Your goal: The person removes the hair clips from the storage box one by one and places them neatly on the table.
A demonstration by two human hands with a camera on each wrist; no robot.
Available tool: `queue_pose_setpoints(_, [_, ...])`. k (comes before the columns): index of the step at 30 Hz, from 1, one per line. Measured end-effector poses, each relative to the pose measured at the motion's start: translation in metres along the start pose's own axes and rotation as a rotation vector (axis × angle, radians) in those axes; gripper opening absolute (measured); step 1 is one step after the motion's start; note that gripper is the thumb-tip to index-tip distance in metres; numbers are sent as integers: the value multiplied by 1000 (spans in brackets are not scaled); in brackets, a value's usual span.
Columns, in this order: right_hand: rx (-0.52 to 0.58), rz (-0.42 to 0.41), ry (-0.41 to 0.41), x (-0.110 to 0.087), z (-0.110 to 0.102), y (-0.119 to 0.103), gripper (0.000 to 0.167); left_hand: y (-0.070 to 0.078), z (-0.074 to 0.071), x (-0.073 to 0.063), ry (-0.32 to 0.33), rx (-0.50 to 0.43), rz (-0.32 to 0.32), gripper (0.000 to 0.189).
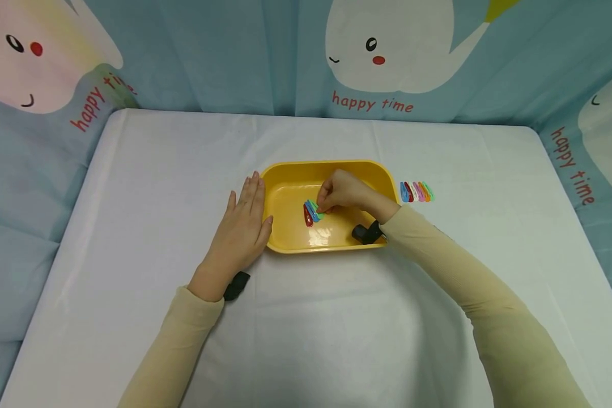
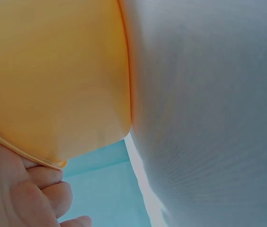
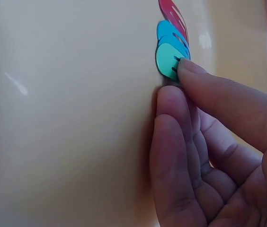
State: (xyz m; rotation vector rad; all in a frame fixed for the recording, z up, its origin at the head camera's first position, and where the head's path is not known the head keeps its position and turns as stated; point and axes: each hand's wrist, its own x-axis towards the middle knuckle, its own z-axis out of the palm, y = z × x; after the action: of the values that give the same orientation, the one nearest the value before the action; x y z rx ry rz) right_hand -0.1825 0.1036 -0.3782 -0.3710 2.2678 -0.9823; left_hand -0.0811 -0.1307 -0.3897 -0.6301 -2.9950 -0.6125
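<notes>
Over the yellow tray (image 1: pixel 285 238), my right hand (image 1: pixel 340 190) pinches a green snap hair clip (image 3: pixel 169 61) with thumb and fingertips. In the right wrist view, blue hair clips (image 3: pixel 166 29) lie overlapped just beyond the green one, and a red hair clip (image 3: pixel 173 14) sits past them at the far end. My left hand (image 1: pixel 239 226) rests along the tray's left rim, fingers straight and thumb at the edge. The left wrist view shows the tray's outer wall (image 2: pixel 53 80) from the side, with fingers at its rim.
On the white-covered table (image 1: pixel 306 328), just right of the tray, a row of hair clips (image 1: pixel 417 191) lies side by side in several colours. A blue curtain (image 1: pixel 224 56) with whale pictures hangs around the table. A black wrist camera (image 1: pixel 367 233) sits at the right wrist.
</notes>
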Motion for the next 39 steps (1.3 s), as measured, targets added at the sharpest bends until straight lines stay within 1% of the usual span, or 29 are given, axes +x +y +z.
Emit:
queue_pose_setpoints(9, [53, 7, -10, 0, -2, 0, 7, -1, 0, 0, 2, -1, 1, 65])
queue_pose_setpoints(19, [130, 47, -34, -1, -3, 0, 8, -1, 0, 0, -8, -2, 0, 65])
queue_pose_setpoints(24, [140, 57, -36, -2, -4, -1, 10, -1, 0, 0, -11, -3, 0, 65])
queue_pose_setpoints(32, [150, 48, -40, -3, -5, -1, 11, -2, 0, 0, -6, 2, -1, 65])
queue_pose_setpoints(39, [182, 14, -43, -6, -7, -2, 10, -1, 0, 1, -4, -8, -1, 65])
